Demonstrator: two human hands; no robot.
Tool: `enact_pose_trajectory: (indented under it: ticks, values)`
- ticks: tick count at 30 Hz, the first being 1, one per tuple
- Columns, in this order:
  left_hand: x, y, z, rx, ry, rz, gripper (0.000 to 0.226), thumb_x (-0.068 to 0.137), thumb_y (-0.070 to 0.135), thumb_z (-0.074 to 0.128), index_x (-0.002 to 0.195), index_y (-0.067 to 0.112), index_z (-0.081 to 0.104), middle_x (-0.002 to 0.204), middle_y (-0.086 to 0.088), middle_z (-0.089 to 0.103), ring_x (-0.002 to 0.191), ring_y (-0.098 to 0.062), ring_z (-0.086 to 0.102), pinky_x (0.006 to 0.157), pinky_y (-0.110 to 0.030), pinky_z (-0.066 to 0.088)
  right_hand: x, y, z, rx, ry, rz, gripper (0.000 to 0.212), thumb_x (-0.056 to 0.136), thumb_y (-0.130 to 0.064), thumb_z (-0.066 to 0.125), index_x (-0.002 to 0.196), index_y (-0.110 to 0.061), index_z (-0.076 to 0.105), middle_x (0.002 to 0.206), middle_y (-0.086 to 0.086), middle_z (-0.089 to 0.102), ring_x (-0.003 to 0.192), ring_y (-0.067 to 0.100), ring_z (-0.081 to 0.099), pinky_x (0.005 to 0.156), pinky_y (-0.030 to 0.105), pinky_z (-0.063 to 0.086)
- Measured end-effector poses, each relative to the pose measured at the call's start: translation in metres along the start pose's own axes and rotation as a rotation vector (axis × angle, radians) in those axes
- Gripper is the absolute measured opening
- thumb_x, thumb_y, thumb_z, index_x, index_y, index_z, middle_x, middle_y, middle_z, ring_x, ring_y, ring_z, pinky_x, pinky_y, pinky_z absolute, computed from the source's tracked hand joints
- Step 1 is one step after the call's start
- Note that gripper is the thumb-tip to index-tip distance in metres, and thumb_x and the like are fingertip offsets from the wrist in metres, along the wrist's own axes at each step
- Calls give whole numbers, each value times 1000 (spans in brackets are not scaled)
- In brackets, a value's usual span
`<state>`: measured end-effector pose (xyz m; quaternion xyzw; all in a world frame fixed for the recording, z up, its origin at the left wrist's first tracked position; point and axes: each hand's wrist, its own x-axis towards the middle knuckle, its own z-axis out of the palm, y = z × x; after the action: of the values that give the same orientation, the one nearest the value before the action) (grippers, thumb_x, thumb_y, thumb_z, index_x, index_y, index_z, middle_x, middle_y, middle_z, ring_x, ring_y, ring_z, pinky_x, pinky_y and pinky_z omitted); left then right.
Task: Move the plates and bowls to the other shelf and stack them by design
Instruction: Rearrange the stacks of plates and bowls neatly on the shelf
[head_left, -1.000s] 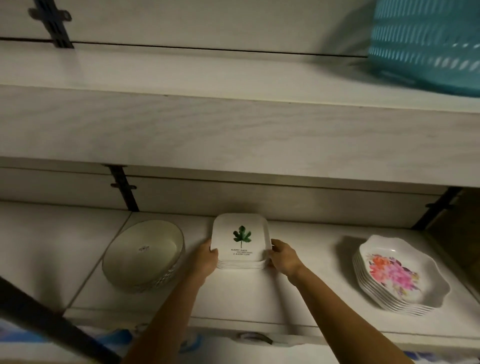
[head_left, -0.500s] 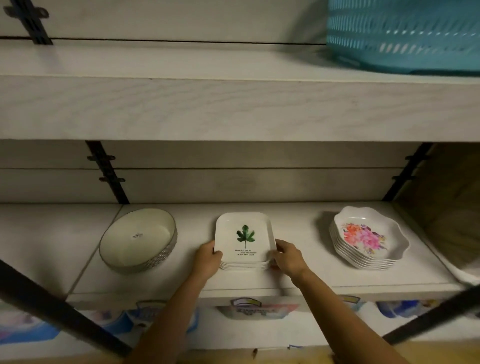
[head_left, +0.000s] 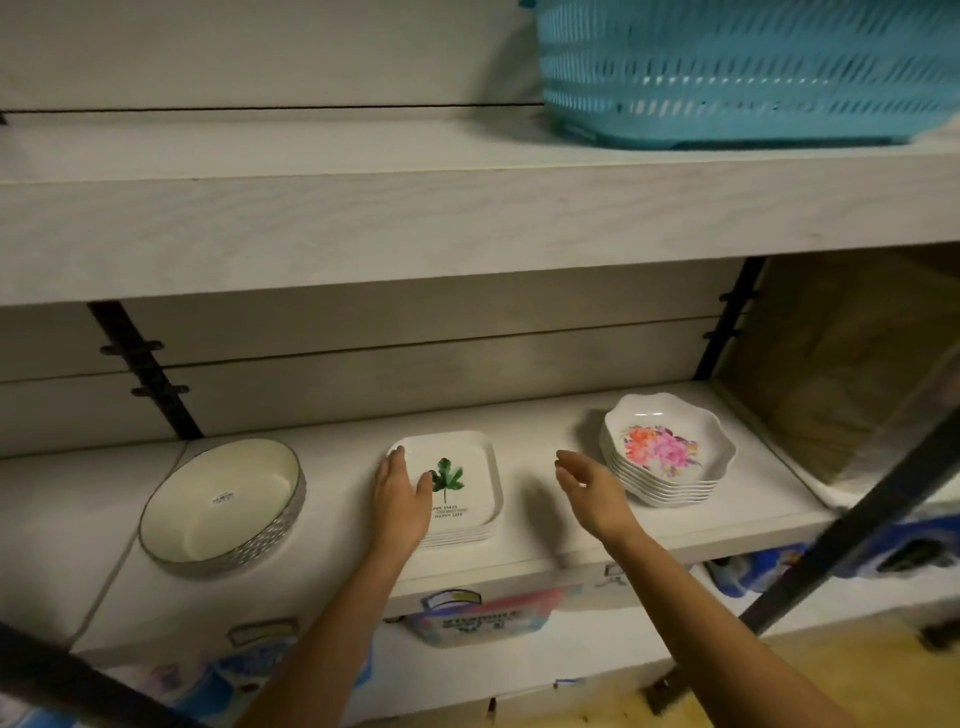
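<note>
The stack of white square leaf-print plates (head_left: 464, 486) sits mid-shelf (head_left: 545, 421), near the front edge. Left hand (head_left: 402, 493): fingers straight, resting on the stack's left rim. Right hand (head_left: 589, 486): open, empty, beside the stack. The plates are likely rigid, light and slick; grip opposite side rims and lift level.

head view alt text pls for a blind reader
A person's left hand lies open on a stack of square leaf-print plates on a pale shelf; the right hand hovers open between it and a stack of floral plates. A round cream bowl sits to the left, a teal basket on the shelf above.
</note>
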<state>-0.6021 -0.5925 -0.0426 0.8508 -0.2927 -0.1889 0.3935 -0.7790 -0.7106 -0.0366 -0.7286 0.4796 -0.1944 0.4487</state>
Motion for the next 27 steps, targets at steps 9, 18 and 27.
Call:
enact_pose_trajectory:
  ticks: [9, 18, 27]
  values:
    - [-4, 90, 89, -182, -205, 58, 39, 95, 11, 47, 133, 3, 46, 140, -14, 48, 129, -26, 46, 107, -31, 35, 36, 53, -122, 6, 299, 42, 36, 93, -6, 48, 129, -7, 52, 135, 14, 52, 124, 29, 49, 106, 41, 41]
    - [-2, 139, 178, -284, -404, -73, 34, 94, 14, 45, 128, 11, 54, 132, -11, 59, 121, -25, 55, 106, -40, 40, 67, 116, -180, 93, 60, 218, 52, 97, -21, 44, 145, -8, 28, 150, 15, 34, 131, 34, 42, 109, 44, 37]
    - [-3, 127, 178, -283, -359, -135, 47, 87, 3, 38, 128, 19, 55, 119, -13, 65, 104, -29, 62, 93, -43, 50, 70, 107, -163, 150, -33, 144, 33, 99, -24, 40, 124, -10, 54, 109, 12, 62, 98, 31, 62, 91, 48, 53]
